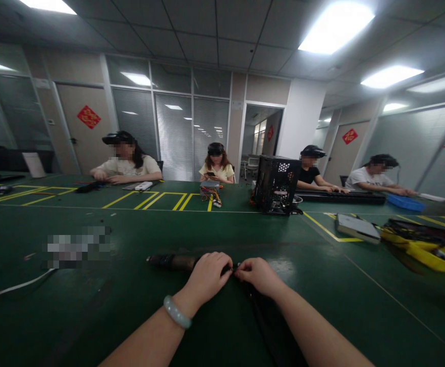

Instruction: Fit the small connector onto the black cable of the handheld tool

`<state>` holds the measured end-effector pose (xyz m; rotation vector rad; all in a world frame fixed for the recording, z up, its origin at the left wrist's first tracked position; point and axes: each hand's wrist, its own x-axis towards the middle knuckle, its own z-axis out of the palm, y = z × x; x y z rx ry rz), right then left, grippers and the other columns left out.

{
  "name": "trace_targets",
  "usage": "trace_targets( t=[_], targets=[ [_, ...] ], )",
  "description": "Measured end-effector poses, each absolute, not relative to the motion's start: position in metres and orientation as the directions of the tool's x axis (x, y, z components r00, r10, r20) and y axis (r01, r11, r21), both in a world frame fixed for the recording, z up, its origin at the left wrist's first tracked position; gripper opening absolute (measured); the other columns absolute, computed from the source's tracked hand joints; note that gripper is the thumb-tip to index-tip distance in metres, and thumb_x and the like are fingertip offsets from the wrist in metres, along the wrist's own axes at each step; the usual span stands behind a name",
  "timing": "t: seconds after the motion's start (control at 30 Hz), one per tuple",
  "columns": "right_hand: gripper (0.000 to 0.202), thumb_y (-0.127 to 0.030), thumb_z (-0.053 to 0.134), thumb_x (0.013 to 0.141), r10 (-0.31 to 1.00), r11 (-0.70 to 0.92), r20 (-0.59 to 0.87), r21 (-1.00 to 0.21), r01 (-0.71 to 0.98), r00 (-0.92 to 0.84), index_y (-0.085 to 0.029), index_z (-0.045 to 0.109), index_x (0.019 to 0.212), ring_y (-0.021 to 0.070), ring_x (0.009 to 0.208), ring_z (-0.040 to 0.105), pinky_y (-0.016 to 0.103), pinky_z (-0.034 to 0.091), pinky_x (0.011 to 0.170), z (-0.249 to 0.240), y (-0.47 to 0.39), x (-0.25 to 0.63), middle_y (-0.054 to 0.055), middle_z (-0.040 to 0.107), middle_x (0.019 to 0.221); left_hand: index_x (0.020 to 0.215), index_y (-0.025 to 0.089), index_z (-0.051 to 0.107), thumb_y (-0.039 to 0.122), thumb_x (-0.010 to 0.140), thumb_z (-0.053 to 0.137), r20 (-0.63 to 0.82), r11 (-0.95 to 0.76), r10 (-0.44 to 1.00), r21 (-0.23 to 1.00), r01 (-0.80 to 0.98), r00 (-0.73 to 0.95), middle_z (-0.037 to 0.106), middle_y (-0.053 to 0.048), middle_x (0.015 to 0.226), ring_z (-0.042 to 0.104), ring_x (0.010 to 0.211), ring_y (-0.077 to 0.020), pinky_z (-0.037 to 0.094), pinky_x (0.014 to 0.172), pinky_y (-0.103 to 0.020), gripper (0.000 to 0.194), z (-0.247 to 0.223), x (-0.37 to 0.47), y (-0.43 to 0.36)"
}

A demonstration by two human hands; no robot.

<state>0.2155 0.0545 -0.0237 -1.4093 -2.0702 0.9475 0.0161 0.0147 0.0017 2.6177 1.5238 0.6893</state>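
A dark, long cylindrical tool (182,262) with a brownish middle section lies on the green table in front of me, its narrow tip to the left. My left hand (211,272), with a pale bangle at the wrist, is curled over its right end, thumb and fingers closed. My right hand (258,275) faces it with fingertips pinched together, almost touching the left fingertips. What the right fingers pinch is too small and dark to make out. A dark, strap-like or cable-like shape (260,318) runs down from there toward me between my forearms.
A blurred-out item (73,247) with a white cable (20,285) lies at left. Beyond stand a black computer case (277,184) and a power supply with coloured wires (212,189). A silver box (358,228) and yellow tray (436,257) are at right. Several people sit opposite.
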Motion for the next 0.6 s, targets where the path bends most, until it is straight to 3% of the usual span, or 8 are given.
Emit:
trace_targets(
  t=[0.6],
  targets=[
    [0.016,-0.030,0.063,0.079,0.948,0.200,-0.029,-0.723,0.661,-0.318,-0.017,0.073,0.079,0.0132,0.062,0.061,0.020,0.037,0.052,-0.013,0.046,0.212,0.002,0.071,0.071,0.096,0.022,0.060,0.018,0.088,0.052,0.384,-0.568,0.800,0.237,0.788,0.461,0.064,-0.002,0.102,0.058,0.097,-0.0189,0.044,0.088,-0.034,0.012,0.003,0.018,0.012]
  ],
)
